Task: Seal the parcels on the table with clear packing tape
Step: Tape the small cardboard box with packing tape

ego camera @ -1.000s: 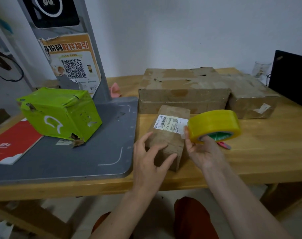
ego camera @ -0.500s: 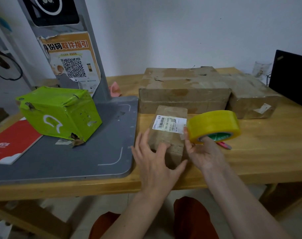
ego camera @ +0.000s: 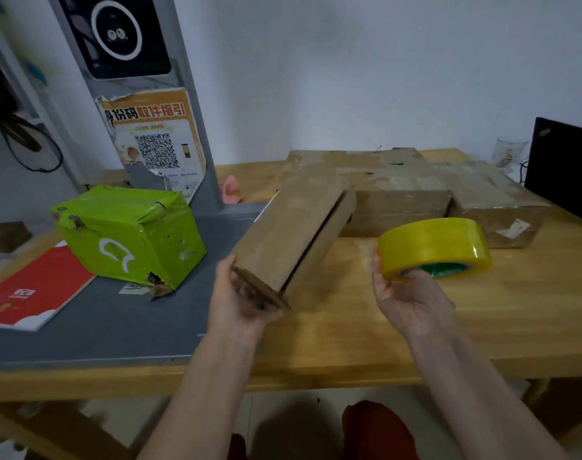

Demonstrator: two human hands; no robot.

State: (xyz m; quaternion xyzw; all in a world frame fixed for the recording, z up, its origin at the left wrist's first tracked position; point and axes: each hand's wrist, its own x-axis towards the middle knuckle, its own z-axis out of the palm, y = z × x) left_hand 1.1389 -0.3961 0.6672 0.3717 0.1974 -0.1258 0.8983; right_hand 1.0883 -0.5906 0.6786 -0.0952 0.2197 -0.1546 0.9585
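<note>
Lifting the small brown cardboard parcel [ego camera: 294, 234] off the wooden table [ego camera: 482, 313], we now hold it tilted in the air with our left hand [ego camera: 241, 302], whose fingers curl round its near end. Half a second ago it lay flat on the table, label up, under our spread palm; now the label has turned out of view and an open seam between two flaps faces us. Our right hand [ego camera: 407, 295] still grips the yellow-tinted roll of clear packing tape [ego camera: 435, 249] just above the table, well apart from the parcel. We judge the turn exposes the seam that needs tape, so sealing can begin here. Behind lie two larger brown cardboard parcels [ego camera: 396, 194], and on the grey scanner base [ego camera: 84, 327] sits a crumpled green plastic-wrapped parcel [ego camera: 130, 234].
</note>
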